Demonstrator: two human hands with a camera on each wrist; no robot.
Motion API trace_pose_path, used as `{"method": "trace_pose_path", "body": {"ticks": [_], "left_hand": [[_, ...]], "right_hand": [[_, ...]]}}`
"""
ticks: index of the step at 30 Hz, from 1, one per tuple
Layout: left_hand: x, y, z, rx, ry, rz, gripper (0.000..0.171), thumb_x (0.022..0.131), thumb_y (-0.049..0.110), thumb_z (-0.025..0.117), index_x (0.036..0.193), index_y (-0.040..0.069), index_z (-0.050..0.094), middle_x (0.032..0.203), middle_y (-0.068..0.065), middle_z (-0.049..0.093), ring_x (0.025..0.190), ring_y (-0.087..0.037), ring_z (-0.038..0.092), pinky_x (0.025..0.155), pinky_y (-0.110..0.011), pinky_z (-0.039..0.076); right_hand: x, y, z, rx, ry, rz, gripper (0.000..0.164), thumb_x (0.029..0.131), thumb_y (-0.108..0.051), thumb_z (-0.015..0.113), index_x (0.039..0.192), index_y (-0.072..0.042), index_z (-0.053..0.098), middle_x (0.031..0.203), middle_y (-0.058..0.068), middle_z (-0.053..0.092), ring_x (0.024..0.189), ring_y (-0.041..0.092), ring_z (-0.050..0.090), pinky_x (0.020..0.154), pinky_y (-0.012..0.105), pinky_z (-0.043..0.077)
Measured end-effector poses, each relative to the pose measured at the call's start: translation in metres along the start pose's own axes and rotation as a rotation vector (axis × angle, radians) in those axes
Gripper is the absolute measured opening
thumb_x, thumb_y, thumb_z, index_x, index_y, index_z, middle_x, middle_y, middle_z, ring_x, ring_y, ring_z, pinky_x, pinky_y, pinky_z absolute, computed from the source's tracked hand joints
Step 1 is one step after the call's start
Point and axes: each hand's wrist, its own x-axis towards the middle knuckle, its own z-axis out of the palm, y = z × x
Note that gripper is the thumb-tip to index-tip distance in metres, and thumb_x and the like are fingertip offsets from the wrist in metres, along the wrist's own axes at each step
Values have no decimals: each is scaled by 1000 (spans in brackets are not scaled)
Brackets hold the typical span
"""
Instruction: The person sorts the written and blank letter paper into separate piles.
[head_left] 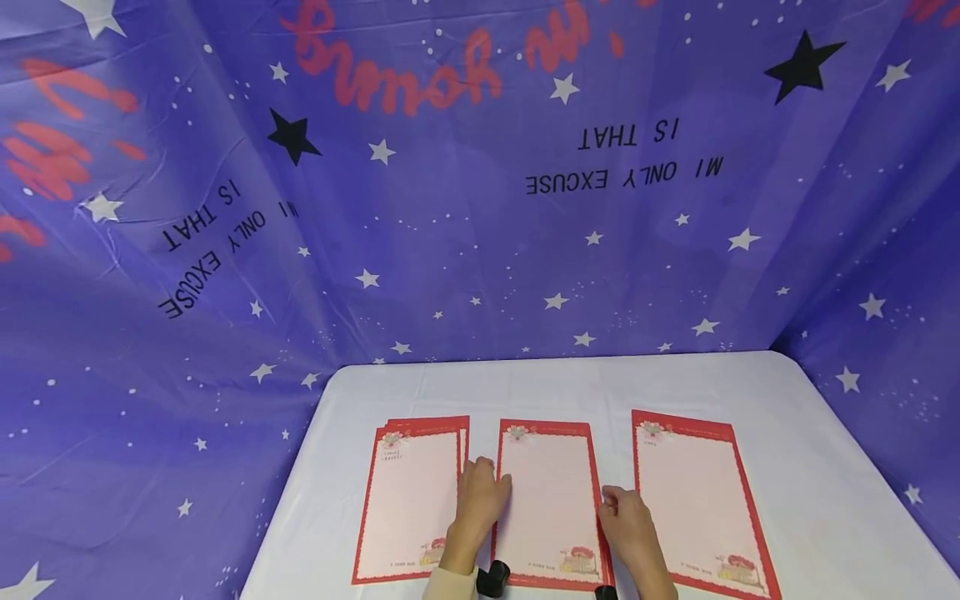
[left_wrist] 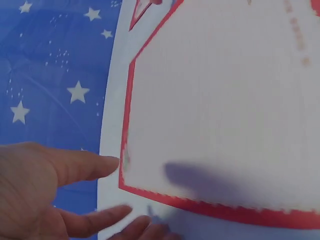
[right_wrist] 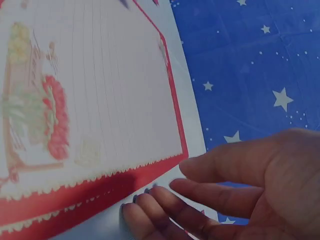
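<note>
A red-bordered sheet of letter paper (head_left: pixel 546 500) lies in the middle of the white table, with a second red edge showing under its lower right side. My left hand (head_left: pixel 477 500) is at its left edge, thumb and fingers extended and apart in the left wrist view, where the thumb tip meets the red border. On the other side, my right hand (head_left: pixel 628 518) has its fingertips by the right edge of the same paper. In the right wrist view the thumb (right_wrist: pixel 220 162) points at a corner of the paper, fingers loosely bent around nothing.
Overlapping red-bordered sheets (head_left: pixel 412 500) lie to the left, the top one with small handwriting. Another such sheet (head_left: pixel 697 500) lies at the right, slightly turned. The white table (head_left: pixel 562 383) is surrounded by a purple-blue starry cloth (head_left: pixel 480 225) with lettering.
</note>
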Motion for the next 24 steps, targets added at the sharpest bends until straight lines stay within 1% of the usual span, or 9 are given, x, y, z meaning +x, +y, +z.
{"method": "trace_pose_path", "body": {"ticks": [2, 4, 7, 10, 14, 16, 20, 22, 24], "left_hand": [[-2, -2, -1, -17, -1, -27, 36, 84, 5, 75, 107, -18, 61, 99, -29, 58, 90, -48, 61, 85, -59, 53], [-3, -3, -1, -42, -17, -53, 42, 83, 4, 74, 113, -20, 59, 103, -32, 56, 92, -50, 62, 87, -61, 53], [-3, -3, -1, -57, -49, -70, 42, 82, 4, 74, 115, -19, 60, 105, -31, 55, 92, -47, 62, 88, -61, 53], [-4, -2, -3, -63, -78, -71, 41, 81, 4, 73, 113, -18, 61, 103, -28, 55, 92, -42, 59, 89, -59, 53], [-5, -3, -5, -55, -97, -40, 37, 79, 4, 70, 107, -20, 66, 93, -22, 56, 88, -36, 54, 85, -54, 53], [-5, -3, -5, -39, -103, -31, 37, 79, 4, 70, 106, -21, 67, 91, -21, 57, 88, -35, 53, 85, -52, 52], [-7, -1, -6, -23, -111, -13, 45, 82, 5, 73, 118, -20, 66, 98, -27, 60, 93, -40, 57, 90, -55, 52], [-8, 0, -6, -44, -115, -2, 49, 83, 5, 74, 124, -20, 64, 104, -30, 60, 96, -44, 60, 92, -57, 51], [-8, 0, -6, -78, -124, 3, 50, 85, 4, 73, 128, -19, 62, 106, -29, 61, 98, -45, 61, 91, -58, 52]], "right_hand": [[0, -1, 0, 0, 1, 2, 34, 91, 0, 60, 117, 21, 64, 89, 9, 66, 79, 20, 57, 70, 36, 48], [0, -1, 0, -1, 6, 13, 34, 92, -1, 61, 117, 21, 64, 88, 8, 65, 79, 20, 56, 70, 35, 48], [0, -2, 1, 1, -2, 33, 35, 92, -3, 61, 118, 21, 64, 85, 7, 64, 81, 22, 57, 71, 36, 48], [1, -2, 3, 7, -24, 53, 36, 93, -5, 61, 120, 20, 65, 84, 5, 62, 83, 24, 58, 73, 37, 47], [2, 1, 5, 31, -48, 83, 39, 94, -8, 62, 123, 18, 65, 86, 5, 61, 85, 24, 58, 74, 36, 45], [3, 3, 6, 54, -51, 97, 40, 94, -8, 62, 124, 17, 64, 88, 5, 62, 86, 24, 57, 74, 35, 45], [5, 4, 8, 129, -61, 139, 42, 95, -8, 60, 129, 18, 62, 90, 7, 61, 88, 23, 55, 72, 32, 42], [5, 4, 8, 151, -62, 145, 44, 96, -8, 59, 131, 18, 60, 88, 7, 59, 87, 22, 53, 70, 31, 41], [6, 4, 8, 153, -50, 128, 44, 95, -6, 58, 132, 19, 60, 84, 6, 58, 82, 20, 52, 67, 28, 40]]}}
